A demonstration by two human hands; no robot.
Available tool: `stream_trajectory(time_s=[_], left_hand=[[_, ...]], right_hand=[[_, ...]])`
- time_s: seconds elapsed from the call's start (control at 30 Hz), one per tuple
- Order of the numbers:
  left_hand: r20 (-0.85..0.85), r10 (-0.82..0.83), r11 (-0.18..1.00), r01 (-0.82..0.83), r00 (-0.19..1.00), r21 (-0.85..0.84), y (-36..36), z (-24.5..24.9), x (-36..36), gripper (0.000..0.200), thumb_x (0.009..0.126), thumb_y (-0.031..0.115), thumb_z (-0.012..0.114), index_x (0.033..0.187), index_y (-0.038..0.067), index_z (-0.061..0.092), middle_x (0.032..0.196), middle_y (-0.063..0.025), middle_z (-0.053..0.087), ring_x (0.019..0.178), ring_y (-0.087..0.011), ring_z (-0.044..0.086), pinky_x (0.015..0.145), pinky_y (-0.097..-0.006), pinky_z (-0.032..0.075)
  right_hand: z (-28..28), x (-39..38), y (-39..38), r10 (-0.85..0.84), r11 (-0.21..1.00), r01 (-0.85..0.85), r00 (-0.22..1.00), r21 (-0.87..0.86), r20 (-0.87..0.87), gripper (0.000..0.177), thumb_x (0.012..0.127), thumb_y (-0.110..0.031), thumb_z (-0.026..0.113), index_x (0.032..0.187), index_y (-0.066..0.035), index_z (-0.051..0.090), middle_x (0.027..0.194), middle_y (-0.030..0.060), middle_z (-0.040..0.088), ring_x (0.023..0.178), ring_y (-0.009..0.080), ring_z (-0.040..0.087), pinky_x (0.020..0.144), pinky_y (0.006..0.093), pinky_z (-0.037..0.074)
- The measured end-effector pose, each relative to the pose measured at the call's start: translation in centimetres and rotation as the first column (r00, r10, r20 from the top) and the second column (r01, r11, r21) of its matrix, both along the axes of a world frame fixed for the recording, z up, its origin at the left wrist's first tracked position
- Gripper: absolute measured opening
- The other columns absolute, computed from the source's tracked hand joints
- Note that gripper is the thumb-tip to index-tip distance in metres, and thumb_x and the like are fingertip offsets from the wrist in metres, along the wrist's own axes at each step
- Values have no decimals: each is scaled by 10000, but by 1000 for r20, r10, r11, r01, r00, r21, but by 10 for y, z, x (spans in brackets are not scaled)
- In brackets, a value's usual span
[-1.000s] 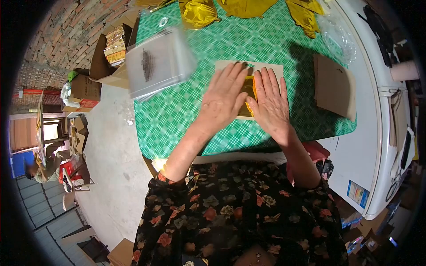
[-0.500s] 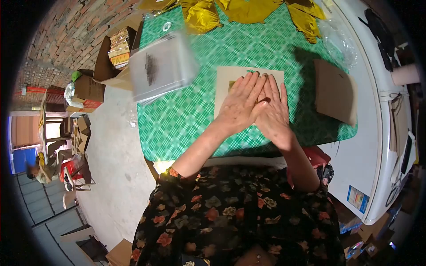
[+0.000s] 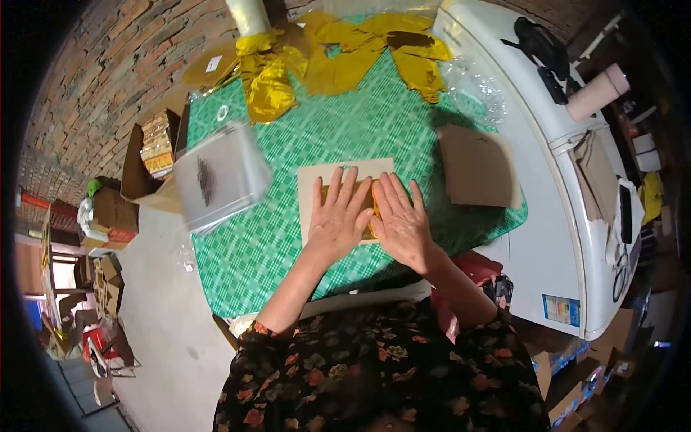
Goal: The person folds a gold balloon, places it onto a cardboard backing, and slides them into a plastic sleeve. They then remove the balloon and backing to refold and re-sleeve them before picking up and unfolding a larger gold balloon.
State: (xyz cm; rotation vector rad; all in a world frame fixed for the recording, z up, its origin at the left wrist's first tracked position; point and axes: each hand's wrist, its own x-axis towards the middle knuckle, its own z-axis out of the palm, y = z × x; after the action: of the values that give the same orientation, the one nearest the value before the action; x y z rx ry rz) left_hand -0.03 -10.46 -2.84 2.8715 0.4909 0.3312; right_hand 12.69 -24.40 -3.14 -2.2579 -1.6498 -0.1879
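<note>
Both hands lie flat, palms down, side by side on a golden-brown sheet [image 3: 366, 234] that rests on a beige card [image 3: 308, 189] on the green checked tablecloth. My left hand [image 3: 337, 219] has its fingers spread and covers the left part of the sheet. My right hand [image 3: 404, 225] presses its right edge, fingers stretched out and slightly apart. The two thumbs almost meet. Much of the sheet is hidden under the hands.
Clear plastic sleeves [image 3: 223, 176] lie at the left, brown cards [image 3: 481, 167] at the right. Yellow film pieces [image 3: 338, 61] and crumpled clear plastic [image 3: 475, 90] are along the back. A cardboard box [image 3: 137, 169] stands beyond the left edge, a white fridge [image 3: 536, 187] at the right.
The hands, overlapping before, have moved apart and now lie side by side, showing more of the golden-brown sheet. The camera view has shifted, with more of the table's back in sight.
</note>
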Motion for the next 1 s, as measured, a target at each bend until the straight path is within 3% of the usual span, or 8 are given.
stream_trajectory(time_s=[0.13, 0.17, 0.27, 0.43, 0.53, 0.7, 0.8, 1.0], left_hand=[[-8, 3, 998, -3, 1000, 56, 0, -2, 2, 612, 1097, 463, 422, 1630, 163, 387, 1709, -145, 299, 1597, -369, 206, 1293, -588, 67], [-12, 5, 998, -4, 1000, 64, 0, -2, 2, 613, 1096, 465, 422, 1631, 166, 386, 1708, -145, 301, 1597, -369, 207, 1293, -588, 69], [-30, 14, 997, -12, 999, 70, -1, -2, 0, 618, 1095, 473, 423, 1635, 175, 377, 1705, -137, 308, 1598, -364, 208, 1294, -587, 74], [-55, 24, 998, -21, 998, 66, -1, 1, 2, 624, 1093, 472, 431, 1639, 177, 370, 1710, -125, 301, 1603, -355, 196, 1296, -588, 69], [-47, 26, 998, -23, 999, 57, -2, 1, 2, 621, 1091, 469, 437, 1634, 173, 380, 1710, -121, 302, 1606, -347, 191, 1297, -587, 66], [-45, 21, 999, -18, 999, 49, -1, 4, 1, 612, 1091, 459, 443, 1625, 165, 393, 1704, -127, 310, 1596, -364, 211, 1292, -595, 85], [-39, 11, 998, -8, 999, 65, -1, 1, 3, 622, 1084, 456, 457, 1628, 164, 388, 1704, -133, 306, 1589, -384, 217, 1285, -608, 95], [-10, -2, 999, 2, 1000, 52, 2, -3, 2, 622, 1080, 452, 469, 1628, 170, 384, 1704, -134, 303, 1591, -388, 212, 1280, -614, 101]], right_hand=[[12, 41, -4, 131, 971, -130, 991, 202, 12, 408, 890, -206, 674, 1226, 25, 662, 1232, 178, 686, 1275, 339, 585, 1147, 533, 397], [25, 61, -6, 196, 951, -187, 981, 245, -11, 186, 850, -144, 670, 976, -8, 655, 970, 151, 673, 1005, 361, 656, 936, 526, 520], [4, 126, -1, -149, 987, 149, 989, 58, 2, 42, 901, -95, 648, 899, -53, 656, 944, 162, 697, 940, 372, 656, 775, 499, 516], [29, 239, 13, -286, 952, 245, 926, 184, 246, 71, 931, -132, 640, 918, -69, 671, 869, 182, 691, 883, 401, 668, 737, 520, 518], [41, 274, 19, -486, 873, 488, 871, 10, -72, 81, 932, -149, 639, 936, -86, 690, 903, 165, 707, 902, 407, 665, 770, 526, 534], [32, 209, 30, -8, 931, -69, 978, 359, 209, 72, 902, -102, 652, 948, -58, 685, 929, 160, 692, 867, 411, 642, 749, 501, 535], [9, 159, 31, -60, 998, 53, 975, 39, 212, 62, 849, -75, 672, 863, -38, 625, 855, 146, 642, 898, 380, 638, 797, 513, 531], [30, 93, 22, 188, 930, -188, 982, 317, 30, 97, 845, -16, 659, 936, -38, 683, 814, 129, 612, 842, 335, 615, 746, 466, 541]])
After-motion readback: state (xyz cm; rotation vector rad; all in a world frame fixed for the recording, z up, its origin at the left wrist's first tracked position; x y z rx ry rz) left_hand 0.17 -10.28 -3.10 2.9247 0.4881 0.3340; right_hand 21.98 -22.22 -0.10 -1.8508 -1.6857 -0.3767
